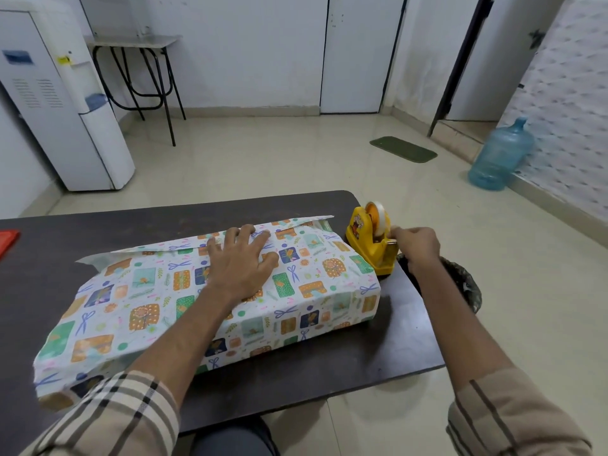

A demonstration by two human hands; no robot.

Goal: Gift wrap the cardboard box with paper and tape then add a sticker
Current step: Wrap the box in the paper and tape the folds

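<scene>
A long box covered in white wrapping paper (316, 291) printed with gifts and scissors lies across the dark table (345, 357). My left hand (241, 261) presses flat on its top, fingers spread over the paper's overlapping edge. A yellow tape dispenser (367, 238) with a clear tape roll stands just past the box's right end. My right hand (416, 245) pinches the tape end at the dispenser's cutter. The box's left end shows loose, open paper.
A red object (8, 240) lies at the table's far left edge. A dark bin (467, 284) stands on the floor below the table's right side. Beyond are a water cooler (65, 103), a blue water jug (501, 156), a green mat (403, 149) and a small desk.
</scene>
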